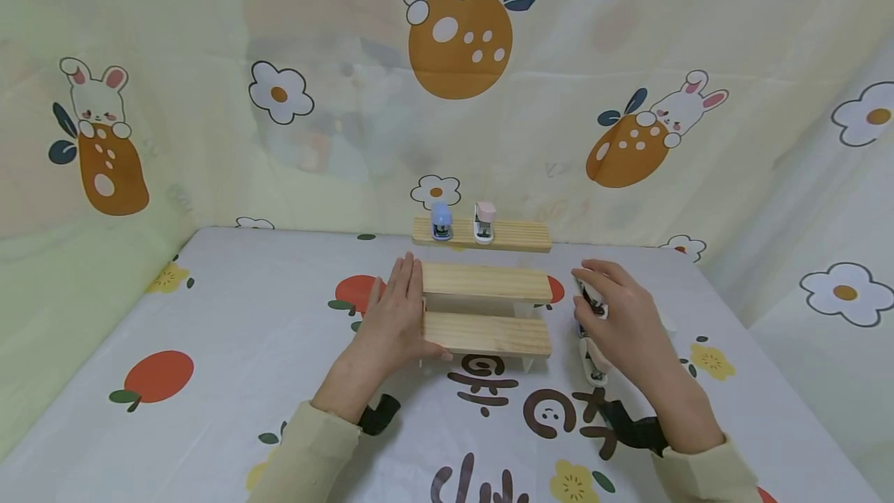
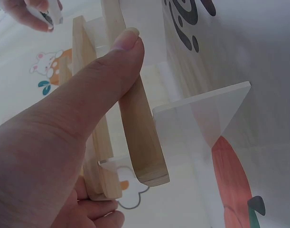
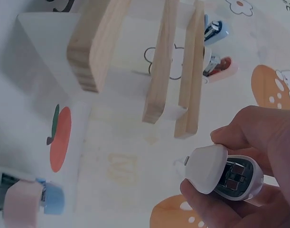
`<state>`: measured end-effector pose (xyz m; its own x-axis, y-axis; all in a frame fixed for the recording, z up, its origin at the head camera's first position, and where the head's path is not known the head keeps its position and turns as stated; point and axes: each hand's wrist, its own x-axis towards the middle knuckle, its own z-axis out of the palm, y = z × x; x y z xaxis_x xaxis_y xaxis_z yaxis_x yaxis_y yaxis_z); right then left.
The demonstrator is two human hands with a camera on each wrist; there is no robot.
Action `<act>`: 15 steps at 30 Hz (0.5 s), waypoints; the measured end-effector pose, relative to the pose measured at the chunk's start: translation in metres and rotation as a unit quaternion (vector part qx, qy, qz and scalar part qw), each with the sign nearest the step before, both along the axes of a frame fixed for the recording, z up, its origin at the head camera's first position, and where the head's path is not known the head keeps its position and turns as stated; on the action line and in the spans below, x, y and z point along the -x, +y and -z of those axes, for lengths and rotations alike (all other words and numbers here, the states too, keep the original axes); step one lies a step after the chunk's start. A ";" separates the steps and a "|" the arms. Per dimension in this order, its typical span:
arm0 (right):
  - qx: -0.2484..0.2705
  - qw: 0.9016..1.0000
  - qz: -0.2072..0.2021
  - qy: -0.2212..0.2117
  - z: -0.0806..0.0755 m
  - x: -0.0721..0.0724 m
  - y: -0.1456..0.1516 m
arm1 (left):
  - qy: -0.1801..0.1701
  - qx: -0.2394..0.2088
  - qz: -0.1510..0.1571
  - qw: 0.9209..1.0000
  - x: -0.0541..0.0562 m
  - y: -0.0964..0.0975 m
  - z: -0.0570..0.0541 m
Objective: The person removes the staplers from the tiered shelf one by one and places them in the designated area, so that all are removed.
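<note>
A tiered stand with wooden boards (image 1: 486, 334) and clear supports (image 2: 201, 111) stands mid-table. My left hand (image 1: 393, 324) rests along its left end, fingers straight and pointing away, the thumb lying on the front board. My right hand (image 1: 621, 324) pinches a small white stapler (image 3: 206, 168) between thumb and fingers, to the right of the stand. On the table by that hand are a pink stapler (image 1: 594, 363) and a blue stapler (image 3: 53, 197), partly hidden in the head view. The back board (image 1: 520, 235) carries another blue stapler (image 1: 441, 221) and another pink one (image 1: 484, 222).
A white printed cloth (image 1: 244, 379) with fruit, flowers and brown lettering covers the table. Behind it hangs a pale curtain (image 1: 335, 177) with rabbit and flower prints, close to the back board. Black straps circle both wrists.
</note>
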<state>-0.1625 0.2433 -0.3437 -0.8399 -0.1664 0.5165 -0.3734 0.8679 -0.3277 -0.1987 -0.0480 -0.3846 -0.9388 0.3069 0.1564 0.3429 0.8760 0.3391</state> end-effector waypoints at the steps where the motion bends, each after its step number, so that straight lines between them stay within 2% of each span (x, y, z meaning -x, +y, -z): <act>1: 0.003 1.000 0.002 -0.001 0.001 -0.001 0.002 | -0.001 0.000 0.000 1.000 0.000 0.000 0.000; 15: 0.002 0.999 0.026 -0.023 0.006 -0.012 0.026 | -0.005 0.006 -0.002 1.000 0.000 0.000 -0.001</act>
